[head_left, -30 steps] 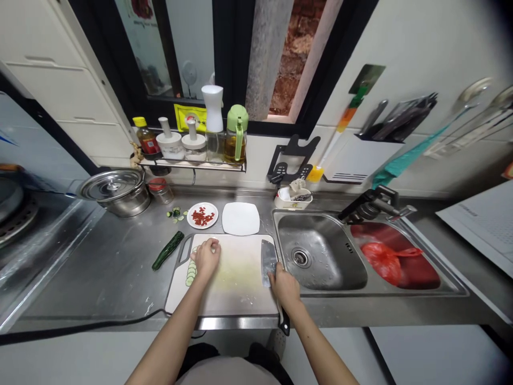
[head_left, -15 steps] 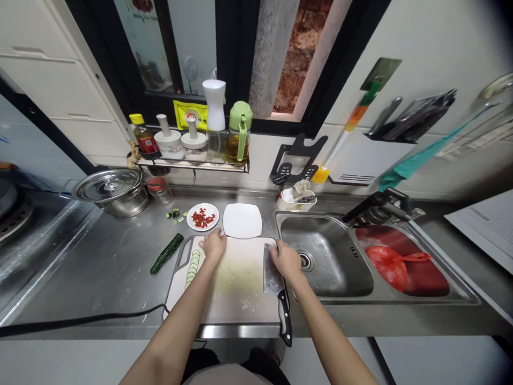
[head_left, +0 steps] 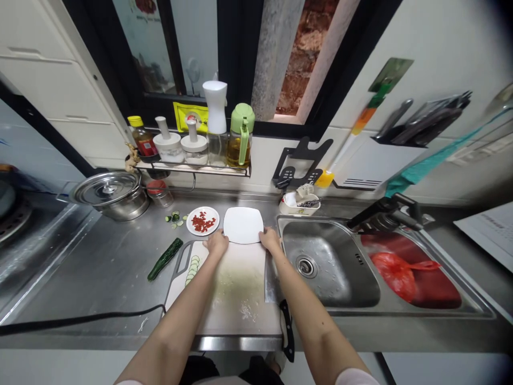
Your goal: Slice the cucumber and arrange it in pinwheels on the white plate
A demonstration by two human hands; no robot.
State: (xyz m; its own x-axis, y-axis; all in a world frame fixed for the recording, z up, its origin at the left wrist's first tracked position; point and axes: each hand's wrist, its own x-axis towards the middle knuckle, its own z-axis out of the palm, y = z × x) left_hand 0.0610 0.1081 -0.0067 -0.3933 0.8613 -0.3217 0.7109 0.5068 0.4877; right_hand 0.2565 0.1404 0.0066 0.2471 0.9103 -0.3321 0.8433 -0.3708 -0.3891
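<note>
A white square plate [head_left: 243, 224] lies just behind the cutting board [head_left: 236, 289]. My left hand [head_left: 217, 243] is at its front left corner, fingers closed against the rim. At the front right corner, my right hand [head_left: 271, 239] pinches the rim. A row of cucumber slices [head_left: 192, 270] lies on the board's left side, beside my left forearm. The cleaver [head_left: 287, 326] rests along the board's right edge, its blade partly hidden under my right forearm. To the left of the board lies a dark green cucumber piece [head_left: 164, 260].
A round plate of red pieces [head_left: 203, 220] and cucumber scraps [head_left: 175, 218] are left of the square plate. A steel sink [head_left: 331, 262] is on the right, with a red bag [head_left: 395, 276]. A lidded pot [head_left: 112, 195] and bottle shelf [head_left: 192, 168] stand behind. A black cord [head_left: 84, 319] crosses the counter.
My right hand has left the cleaver's blade and moved up and left to the square plate's right corner. My left hand has shifted slightly to the plate's left corner.
</note>
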